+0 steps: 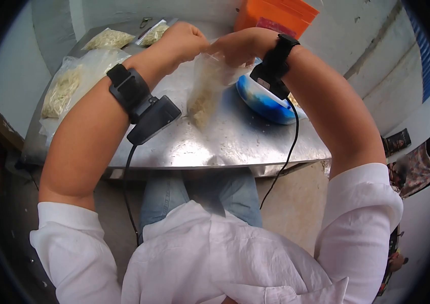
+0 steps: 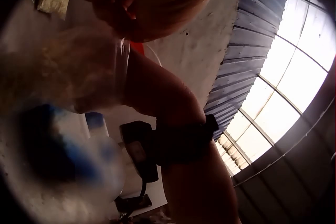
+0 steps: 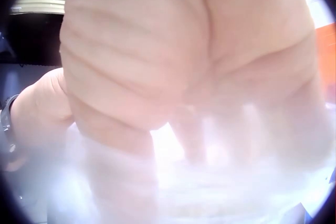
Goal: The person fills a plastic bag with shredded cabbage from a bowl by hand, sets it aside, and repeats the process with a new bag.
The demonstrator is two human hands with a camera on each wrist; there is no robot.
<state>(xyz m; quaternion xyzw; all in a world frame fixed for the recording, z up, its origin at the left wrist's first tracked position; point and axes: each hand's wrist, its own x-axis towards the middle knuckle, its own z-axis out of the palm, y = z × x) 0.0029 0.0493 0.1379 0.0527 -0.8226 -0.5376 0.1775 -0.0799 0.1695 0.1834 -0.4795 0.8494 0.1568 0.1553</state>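
A clear plastic bag (image 1: 203, 101) with pale, shredded-looking contents hangs over the metal table. At its top left edge, my left hand (image 1: 182, 43) is curled and grips the plastic. My right hand (image 1: 240, 46) reaches into the bag's mouth from the right; in the left wrist view the bag's rim (image 2: 122, 66) crosses near that wrist, and the hand (image 2: 94, 71) shows blurred through the plastic. The right wrist view shows the right hand's (image 3: 194, 77) fingers pointing down, apart from the thumb, behind a whitish film. Their tips are hidden.
Filled bags lie on the metal table (image 1: 174, 152) at the left (image 1: 63, 93) and back left (image 1: 109, 39). A blue and white bowl (image 1: 265, 104) stands right of the held bag, partly behind the right wrist camera. An orange container (image 1: 275, 15) stands at the back.
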